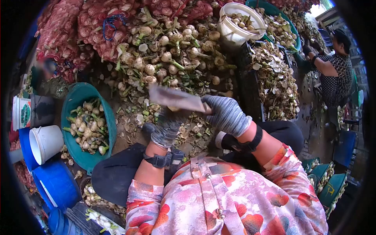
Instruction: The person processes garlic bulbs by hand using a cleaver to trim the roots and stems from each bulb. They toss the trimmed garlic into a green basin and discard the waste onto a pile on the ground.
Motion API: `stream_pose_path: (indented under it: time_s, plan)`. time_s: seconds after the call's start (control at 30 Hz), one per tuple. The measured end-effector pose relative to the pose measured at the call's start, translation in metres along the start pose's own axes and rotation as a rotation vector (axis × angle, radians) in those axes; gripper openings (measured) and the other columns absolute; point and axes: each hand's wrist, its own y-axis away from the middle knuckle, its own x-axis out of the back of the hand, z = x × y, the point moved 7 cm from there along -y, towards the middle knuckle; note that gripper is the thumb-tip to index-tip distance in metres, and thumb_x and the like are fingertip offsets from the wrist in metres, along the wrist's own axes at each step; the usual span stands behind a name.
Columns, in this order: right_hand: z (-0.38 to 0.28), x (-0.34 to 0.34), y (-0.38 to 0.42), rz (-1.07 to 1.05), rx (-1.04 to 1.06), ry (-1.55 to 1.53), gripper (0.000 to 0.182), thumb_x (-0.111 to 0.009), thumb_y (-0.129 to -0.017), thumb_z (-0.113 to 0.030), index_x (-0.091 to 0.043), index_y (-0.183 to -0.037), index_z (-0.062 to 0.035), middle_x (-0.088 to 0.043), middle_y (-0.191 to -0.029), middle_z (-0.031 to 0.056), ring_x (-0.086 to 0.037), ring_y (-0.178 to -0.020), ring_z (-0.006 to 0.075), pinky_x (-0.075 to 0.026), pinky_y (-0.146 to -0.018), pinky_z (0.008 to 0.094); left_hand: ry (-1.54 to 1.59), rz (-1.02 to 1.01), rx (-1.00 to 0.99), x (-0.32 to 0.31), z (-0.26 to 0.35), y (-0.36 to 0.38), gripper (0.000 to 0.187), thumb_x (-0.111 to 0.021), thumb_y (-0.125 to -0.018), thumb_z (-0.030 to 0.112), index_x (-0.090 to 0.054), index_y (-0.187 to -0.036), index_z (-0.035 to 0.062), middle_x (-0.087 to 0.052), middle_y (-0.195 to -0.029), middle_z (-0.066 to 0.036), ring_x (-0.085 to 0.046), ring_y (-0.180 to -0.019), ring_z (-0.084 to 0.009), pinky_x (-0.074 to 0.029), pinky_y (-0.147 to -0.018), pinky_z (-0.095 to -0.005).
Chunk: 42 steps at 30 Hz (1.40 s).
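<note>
Both my hands wear grey knit gloves. My right hand [226,114] grips the handle of a broad knife [176,98], whose blurred blade points left. My left hand [168,126] is closed just under the blade, holding a small garlic bulb [172,108] against it. Both hands hover over my lap, above ground littered with peelings. A large pile of garlic bulbs with green stalks [172,55] lies right beyond them.
A green basin [76,98] with trimmed bulbs stands at my left, beside white [45,143] and blue buckets [56,184]. Red mesh sacks [98,27] lie at the back, with a white bucket [235,33] beside them. Another person [337,70] works at the far right, near crates of peelings [274,78].
</note>
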Motion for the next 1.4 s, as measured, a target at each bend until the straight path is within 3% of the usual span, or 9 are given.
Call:
stream_pose_path:
  time_s: [0.1, 0.37, 0.6, 0.67, 0.73, 0.83, 1.03, 1.2, 1.4]
  plan:
    - [-0.008, -0.013, 0.006, -0.214, 0.112, 0.332, 0.021, -0.071, -0.074, -0.021, -0.063, -0.092, -0.0126, -0.066, -0.079, 0.0128, -0.066, -0.078, 0.0346, -0.052, -0.066, 0.0432, -1.162, -0.160, -0.086, 0.002, -0.030, 0.001, 0.056, -0.048, -0.097, 0.039, -0.034, -0.144, 0.0124, -0.039, -0.145, -0.015, -0.044, -0.128, -0.0282, -0.035, -0.107, -0.0426]
    - [-0.002, -0.029, 0.007, -0.234, 0.147, 0.328, 0.018, -0.068, -0.073, -0.016, -0.060, -0.088, -0.0110, -0.062, -0.072, 0.0147, -0.063, -0.072, 0.0373, -0.051, -0.062, 0.0441, -1.051, 0.084, -0.494, -0.001, 0.005, 0.020, 0.036, -0.055, -0.092, 0.032, -0.060, -0.124, 0.0157, -0.061, -0.123, -0.010, -0.059, -0.111, -0.0290, -0.046, -0.095, -0.0451]
    - [0.037, -0.045, -0.003, -0.207, 0.101, 0.376, 0.027, -0.072, -0.071, -0.022, -0.062, -0.094, -0.0109, -0.065, -0.078, 0.0140, -0.065, -0.077, 0.0358, -0.053, -0.066, 0.0438, -0.805, 0.208, -0.524, -0.008, 0.056, 0.023, 0.037, -0.068, -0.083, 0.025, -0.061, -0.117, 0.0102, -0.067, -0.103, -0.009, -0.065, -0.091, -0.0243, -0.053, -0.077, -0.0379]
    - [0.126, -0.030, -0.016, -0.062, -0.196, 0.447, 0.027, -0.070, -0.074, -0.023, -0.063, -0.098, -0.0109, -0.067, -0.083, 0.0148, -0.066, -0.081, 0.0363, -0.053, -0.070, 0.0438, -0.307, 0.104, -0.091, -0.009, 0.062, 0.019, 0.050, -0.076, -0.076, 0.022, -0.054, -0.119, 0.0094, -0.065, -0.100, -0.008, -0.064, -0.090, -0.0213, -0.053, -0.078, -0.0343]
    - [0.147, -0.010, -0.014, -0.178, -0.477, 0.389, 0.021, -0.063, -0.079, -0.017, -0.064, -0.099, -0.0092, -0.067, -0.089, 0.0179, -0.065, -0.087, 0.0371, -0.052, -0.075, 0.0427, -0.201, 0.219, -0.236, -0.001, 0.090, 0.025, 0.065, -0.083, -0.068, 0.023, -0.049, -0.121, 0.0089, -0.062, -0.106, -0.007, -0.062, -0.094, -0.0192, -0.052, -0.081, -0.0315]
    - [0.119, 0.015, -0.016, 0.197, -0.351, -0.027, 0.019, -0.060, -0.082, -0.017, -0.063, -0.097, -0.0052, -0.067, -0.086, 0.0184, -0.062, -0.081, 0.0384, -0.050, -0.073, 0.0413, -0.201, 0.440, -0.275, 0.095, 0.091, 0.026, 0.034, -0.061, -0.088, 0.018, -0.050, -0.117, 0.0055, -0.062, -0.103, -0.007, -0.061, -0.094, -0.0192, -0.051, -0.083, -0.0304]
    - [0.018, 0.128, 0.026, 0.357, -0.429, -1.065, 0.022, -0.065, -0.090, -0.031, -0.063, -0.091, -0.0098, -0.044, -0.056, -0.0073, -0.036, -0.042, 0.0035, -0.028, -0.040, 0.0221, 0.976, 1.190, -0.235, 0.183, 0.081, 0.024, 0.028, -0.049, -0.095, 0.027, -0.058, -0.102, 0.0010, -0.063, -0.100, -0.011, -0.061, -0.091, -0.0209, -0.051, -0.081, -0.0323]
    - [0.049, 0.145, 0.024, 0.562, -0.239, -1.403, 0.024, -0.057, -0.095, -0.029, -0.061, -0.105, -0.0080, -0.042, -0.062, -0.0076, -0.036, -0.045, 0.0033, -0.029, -0.040, 0.0210, -0.144, 0.294, 0.045, 0.074, -0.053, -0.102, 0.022, -0.054, -0.094, 0.017, -0.056, -0.113, 0.0077, -0.063, -0.097, -0.004, -0.061, -0.084, -0.0153, -0.049, -0.073, -0.0268]
    - [0.070, 0.132, 0.018, 0.508, -0.345, -1.605, 0.027, -0.055, -0.097, -0.032, -0.060, -0.110, -0.0086, -0.045, -0.064, -0.0060, -0.038, -0.046, 0.0048, -0.033, -0.042, 0.0227, -0.290, -0.165, 0.143, -0.164, -0.104, -0.153, 0.047, -0.064, -0.087, 0.023, -0.052, -0.130, 0.0093, -0.064, -0.115, -0.013, -0.063, -0.098, -0.0279, -0.049, -0.088, -0.0372]
